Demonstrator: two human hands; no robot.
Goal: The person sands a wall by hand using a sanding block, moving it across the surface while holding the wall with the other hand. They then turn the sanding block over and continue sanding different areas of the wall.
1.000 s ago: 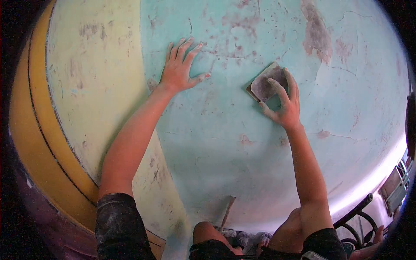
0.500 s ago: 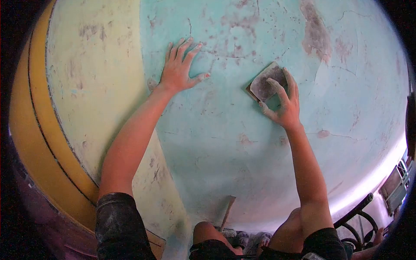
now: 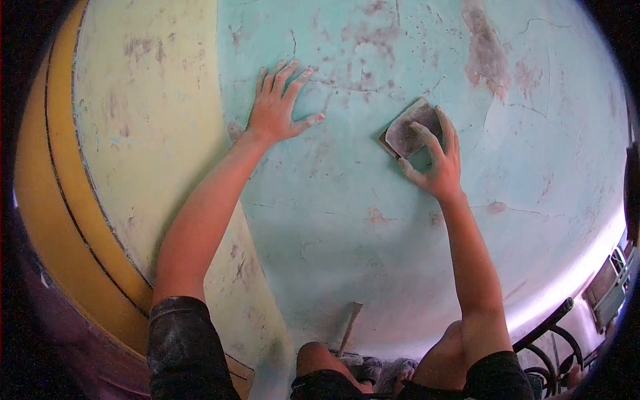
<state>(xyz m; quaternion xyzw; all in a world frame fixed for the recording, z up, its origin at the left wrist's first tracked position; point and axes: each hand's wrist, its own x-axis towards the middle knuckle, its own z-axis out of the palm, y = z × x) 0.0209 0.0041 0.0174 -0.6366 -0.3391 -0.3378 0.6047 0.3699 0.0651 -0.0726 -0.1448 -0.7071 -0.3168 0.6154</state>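
My left hand lies flat on the wall with its fingers spread, near the border between the yellow and pale blue-green paint. My right hand grips a square, grey-brown piece of sandpaper by its edges, thumb at the lower side and fingers at the right. The sandpaper rests against the blue-green wall, one corner pointing up. Its underside is hidden. Pale dust coats the fingertips of both hands.
Cracks and a large grey bare patch mark the upper wall. An orange-yellow curved trim runs down the left. A thin stick leans low against the wall, near my knees. A dark metal frame stands at lower right.
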